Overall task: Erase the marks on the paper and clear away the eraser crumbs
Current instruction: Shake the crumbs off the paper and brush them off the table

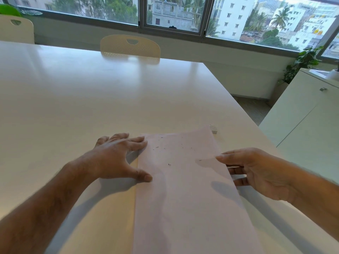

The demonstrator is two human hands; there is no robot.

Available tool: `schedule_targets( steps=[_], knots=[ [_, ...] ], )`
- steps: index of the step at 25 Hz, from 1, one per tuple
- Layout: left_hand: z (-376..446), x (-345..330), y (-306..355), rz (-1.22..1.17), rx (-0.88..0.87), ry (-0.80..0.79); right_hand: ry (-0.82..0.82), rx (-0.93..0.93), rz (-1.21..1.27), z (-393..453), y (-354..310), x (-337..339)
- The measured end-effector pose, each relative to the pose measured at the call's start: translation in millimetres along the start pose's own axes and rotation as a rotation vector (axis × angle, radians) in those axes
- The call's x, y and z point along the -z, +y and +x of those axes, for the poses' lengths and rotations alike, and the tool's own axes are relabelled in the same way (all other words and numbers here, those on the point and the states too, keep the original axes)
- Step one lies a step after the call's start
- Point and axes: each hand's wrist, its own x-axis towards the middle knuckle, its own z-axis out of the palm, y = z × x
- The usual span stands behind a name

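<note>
Okay, head cam, only view I've got. Paper [185, 189] lies on the white table [91, 98], long side running away from me, near the table's right edge. I can't make out any pencil marks on it from here, so erasing looks done or close to it, my guess, the sheet is pale and low contrast so faint lines could hide. What's left is the crumbs [169, 164]: small dark specks scattered over the far half of the sheet, a few near the far edge, one or two mid-sheet. None swept off yet as far as I can see.

Left hand [117, 154] is spread flat, palm down, fingers splayed, on the table at the paper's left edge w/ fingertips and thumb just onto the sheet. Holding nothing, prob. pinning the sheet. Right hand [256, 171] is at the right edge, open and relaxed, fingers extended toward the sheet. Can't tell whether the lower fingers sit under the edge or just beside it. Nothing gripped that I can see.

Eraser [213, 128] sits on the table just past the paper's far right corner, touching or nearly so, out of both hands.

Containers: no bin, tray or dish in frame for the crumbs. Only a closed white cabinet [302, 114] at right w/ something white on top, too small to ID. So crumbs likely go by brushing or tipping the sheet.
</note>
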Motion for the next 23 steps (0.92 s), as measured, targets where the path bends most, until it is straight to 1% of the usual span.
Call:
schedule_targets(
  steps=[6, 9, 17, 23],
  knots=[
    [0, 0, 0, 0.0, -0.002, -0.003, 0.003, -0.033, 0.065, 5, 1, 2],
    [0, 0, 0, 0.003, -0.001, -0.003, -0.009, -0.044, 0.047, 6, 0, 0],
    [-1, 1, 2, -0.012, 0.008, -0.005, 0.025, -0.058, 0.026, 8, -4, -8],
    [-1, 3, 3, -0.023, 0.012, -0.02, 0.104, -0.029, 0.009, 14, 2, -4]
  ],
)
